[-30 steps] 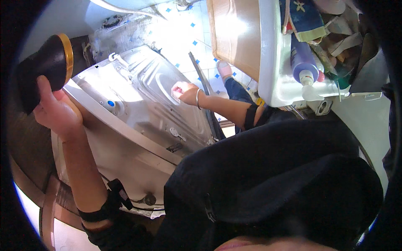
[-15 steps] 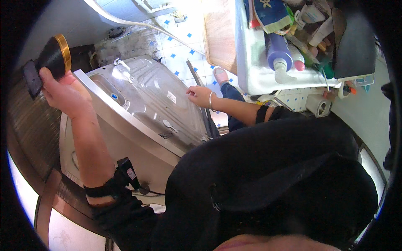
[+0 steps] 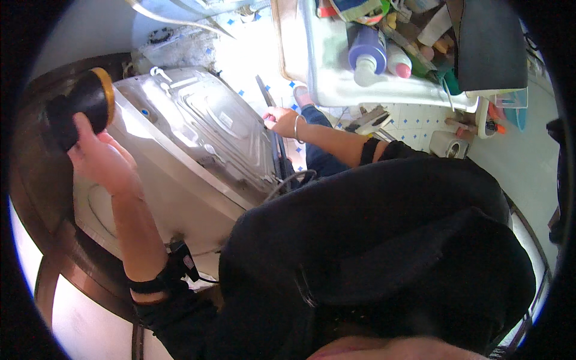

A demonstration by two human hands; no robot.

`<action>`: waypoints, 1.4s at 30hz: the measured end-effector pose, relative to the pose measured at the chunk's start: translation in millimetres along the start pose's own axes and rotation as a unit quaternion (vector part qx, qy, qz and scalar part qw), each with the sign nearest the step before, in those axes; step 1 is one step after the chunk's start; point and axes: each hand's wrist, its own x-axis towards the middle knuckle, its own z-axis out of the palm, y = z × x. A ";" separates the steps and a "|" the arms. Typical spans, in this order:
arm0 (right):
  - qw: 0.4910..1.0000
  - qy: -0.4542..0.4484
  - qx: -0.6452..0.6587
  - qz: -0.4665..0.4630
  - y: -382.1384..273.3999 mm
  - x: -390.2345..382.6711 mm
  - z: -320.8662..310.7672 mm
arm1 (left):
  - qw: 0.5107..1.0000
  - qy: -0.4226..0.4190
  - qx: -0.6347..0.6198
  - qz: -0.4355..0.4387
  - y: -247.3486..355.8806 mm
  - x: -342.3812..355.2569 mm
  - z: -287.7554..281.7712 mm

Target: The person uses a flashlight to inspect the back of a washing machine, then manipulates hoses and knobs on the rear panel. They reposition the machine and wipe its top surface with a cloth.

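My left hand (image 3: 107,153) is closed around a flared black object with a gold rim (image 3: 90,105), whose exact kind I cannot make out. It is raised beside the near left edge of a white appliance (image 3: 162,162), apparently a washing machine. A ribbed metal panel (image 3: 222,120) with white fittings faces up from the appliance. Across that panel, at its right edge, my right hand (image 3: 282,120) has its fingers curled in beside a long dark strip (image 3: 278,150). What those fingers hold, if anything, is hidden.
A white basin (image 3: 336,87) at the upper right carries a purple pump bottle (image 3: 367,51) and jumbled toiletries. A dark flat panel (image 3: 492,48) stands at its right. A pale hose (image 3: 174,23) crosses the back, and a cable (image 3: 291,183) loops by my body.
The view has shifted, so the basin sits further left and higher. My left hand has lowered slightly with the black object, which has turned a little. My right hand stays by the dark strip.
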 end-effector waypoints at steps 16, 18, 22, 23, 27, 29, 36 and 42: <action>0.998 0.007 -0.013 0.066 107.6 -113.8 -52.2 | 0.996 -0.019 0.064 -0.051 -10.8 -145.4 -70.2; 0.996 0.002 -0.050 0.071 110.5 -118.1 -53.7 | 0.997 -0.030 0.065 -0.024 -9.4 -154.1 -71.0; 0.993 0.016 -0.083 0.086 114.9 -123.1 -55.6 | 0.992 -0.066 0.103 -0.017 -6.3 -167.6 -70.3; 0.993 0.021 -0.085 0.081 116.4 -124.4 -55.8 | 0.992 -0.077 0.102 -0.014 -5.6 -170.4 -70.2; 0.996 0.033 -0.070 0.043 125.8 -127.6 -53.3 | 0.989 -0.089 0.109 -0.055 -4.9 -182.2 -69.8; 0.996 0.039 -0.070 0.028 131.7 -127.5 -50.7 | 0.988 -0.113 0.099 -0.034 -5.8 -187.6 -69.0; 0.997 0.009 -0.043 0.071 145.1 -126.7 -50.3 | 0.991 -0.090 0.087 -0.040 -14.5 -194.5 -68.0; 0.996 0.001 -0.043 0.079 148.7 -129.2 -57.6 | 0.965 -0.083 0.243 0.051 -25.1 -184.5 -71.4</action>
